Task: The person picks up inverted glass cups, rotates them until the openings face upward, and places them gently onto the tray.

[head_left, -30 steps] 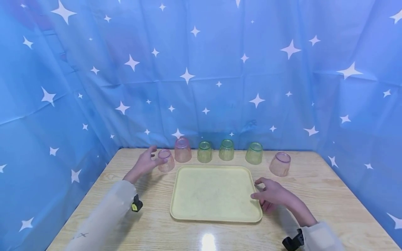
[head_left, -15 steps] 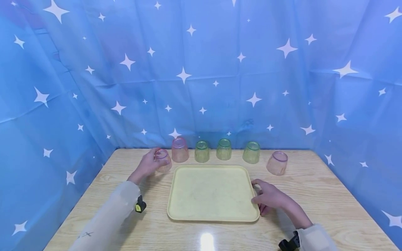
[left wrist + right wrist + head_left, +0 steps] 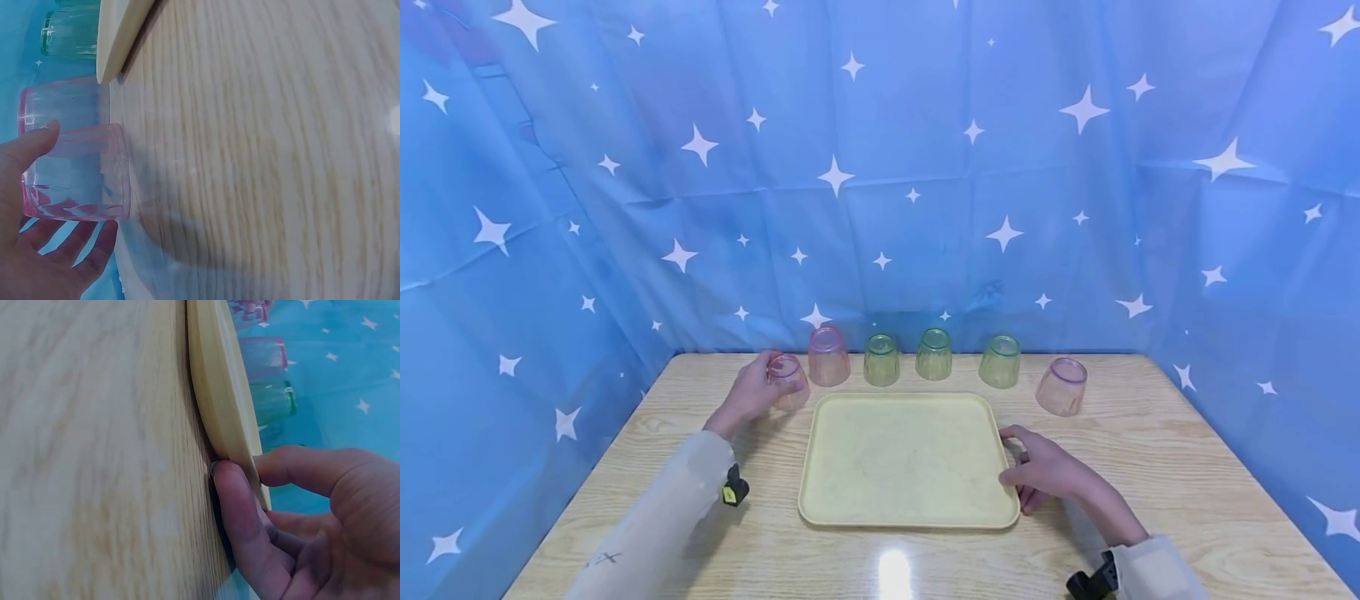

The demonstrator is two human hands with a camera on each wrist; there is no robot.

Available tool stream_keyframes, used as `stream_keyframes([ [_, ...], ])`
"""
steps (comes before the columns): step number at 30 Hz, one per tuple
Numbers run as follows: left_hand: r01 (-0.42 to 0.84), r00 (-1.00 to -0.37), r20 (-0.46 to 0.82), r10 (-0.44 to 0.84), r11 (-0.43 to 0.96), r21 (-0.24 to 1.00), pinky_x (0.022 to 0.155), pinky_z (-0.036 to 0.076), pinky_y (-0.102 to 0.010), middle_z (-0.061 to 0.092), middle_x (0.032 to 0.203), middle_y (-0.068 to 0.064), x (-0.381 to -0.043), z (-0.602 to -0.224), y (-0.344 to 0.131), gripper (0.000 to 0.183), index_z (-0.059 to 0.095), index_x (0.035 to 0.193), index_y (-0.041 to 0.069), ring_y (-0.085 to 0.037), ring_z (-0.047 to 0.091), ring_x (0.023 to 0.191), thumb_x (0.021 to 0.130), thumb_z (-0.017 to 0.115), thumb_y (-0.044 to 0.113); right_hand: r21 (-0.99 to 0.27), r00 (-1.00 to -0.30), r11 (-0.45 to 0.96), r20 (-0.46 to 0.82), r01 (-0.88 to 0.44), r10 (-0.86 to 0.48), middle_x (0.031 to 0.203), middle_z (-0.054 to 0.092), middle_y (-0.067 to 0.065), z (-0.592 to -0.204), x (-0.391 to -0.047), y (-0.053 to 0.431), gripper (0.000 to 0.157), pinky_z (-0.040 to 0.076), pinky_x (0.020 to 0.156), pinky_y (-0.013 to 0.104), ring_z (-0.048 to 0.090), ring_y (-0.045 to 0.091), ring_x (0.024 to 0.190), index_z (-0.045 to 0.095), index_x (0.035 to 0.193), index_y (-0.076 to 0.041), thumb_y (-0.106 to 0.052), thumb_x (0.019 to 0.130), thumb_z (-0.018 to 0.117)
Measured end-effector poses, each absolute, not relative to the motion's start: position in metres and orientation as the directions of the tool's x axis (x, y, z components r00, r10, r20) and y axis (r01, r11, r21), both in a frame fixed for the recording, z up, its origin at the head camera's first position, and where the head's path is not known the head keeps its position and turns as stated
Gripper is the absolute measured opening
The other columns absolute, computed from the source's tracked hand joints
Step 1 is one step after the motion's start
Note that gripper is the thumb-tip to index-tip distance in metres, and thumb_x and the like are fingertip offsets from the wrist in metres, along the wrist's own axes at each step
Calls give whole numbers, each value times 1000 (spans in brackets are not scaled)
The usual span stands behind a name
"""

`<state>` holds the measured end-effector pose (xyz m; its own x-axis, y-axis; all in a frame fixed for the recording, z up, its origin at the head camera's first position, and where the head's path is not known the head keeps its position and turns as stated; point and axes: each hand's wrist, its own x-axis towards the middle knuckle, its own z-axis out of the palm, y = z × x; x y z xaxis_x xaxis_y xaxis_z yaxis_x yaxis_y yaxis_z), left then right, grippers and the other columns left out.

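At the right edge of the tray (image 3: 906, 462), the fingers of your right hand (image 3: 1051, 472) pinch the rim. Off its far-left corner, your left hand (image 3: 748, 393) curls its fingers around a pink cup (image 3: 794, 392). Behind the tray, a second pink cup (image 3: 829, 358) and three green cups (image 3: 933, 357) stand on the desk (image 3: 1172, 458); a purple-rimmed cup (image 3: 1062, 390) stands off its far-right corner.

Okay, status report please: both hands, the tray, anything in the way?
Left hand grips leftmost pink cup. Right hand pinches right edge of yellow tray. Neighbouring pink cup close beside the gripped one, might get bumped.
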<state>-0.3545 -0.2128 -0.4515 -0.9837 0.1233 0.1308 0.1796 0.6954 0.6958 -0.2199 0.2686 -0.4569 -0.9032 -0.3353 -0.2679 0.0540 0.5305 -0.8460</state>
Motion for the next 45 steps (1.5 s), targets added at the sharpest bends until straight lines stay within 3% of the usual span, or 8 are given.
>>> stream_keyframes([
  [8, 202, -979, 163, 121, 662, 722, 112, 48, -58, 57, 143, -24, -352, -442, -212, 72, 46, 145, 5, -42, 55, 133, 91, 77, 42, -863, -896, 502, -267, 58, -356, 71, 67, 15, -460, -220, 272, 87, 64, 55, 43, 70, 27, 55, 18, 158, 8, -10, 91, 70],
  [18, 248, -961, 272, 54, 604, 757, 97, 51, -44, 63, 129, -16, -351, -434, -208, 66, 52, 134, 8, -32, 59, 117, 87, 80, 45, -868, -895, 492, -267, 63, -357, 72, 66, 15, -460, -221, 272, 87, 64, 56, 43, 70, 27, 56, 18, 158, 8, -9, 91, 70],
  [32, 230, -962, 274, -3, 538, 811, 98, 53, -45, 61, 130, -11, -344, -435, -197, 66, 51, 137, 14, -32, 58, 122, 88, 79, 49, -870, -897, 488, -267, 67, -352, 70, 66, 14, -459, -221, 271, 87, 64, 55, 42, 69, 25, 54, 18, 158, 7, -9, 90, 70],
  [39, 226, -962, 272, -12, 520, 823, 93, 53, -39, 62, 125, -10, -337, -435, -192, 65, 52, 135, 15, -31, 59, 119, 88, 79, 50, -870, -897, 488, -267, 67, -352, 71, 66, 15, -460, -222, 272, 88, 64, 55, 42, 69, 24, 54, 18, 158, 7, -9, 90, 70],
  [45, 208, -970, 243, -14, 478, 854, 97, 53, -42, 61, 131, -10, -333, -436, -186, 67, 51, 138, 14, -31, 56, 124, 89, 78, 51, -868, -899, 493, -261, 59, -352, 71, 66, 15, -459, -222, 272, 87, 64, 55, 41, 69, 23, 53, 19, 158, 7, -9, 90, 70],
])
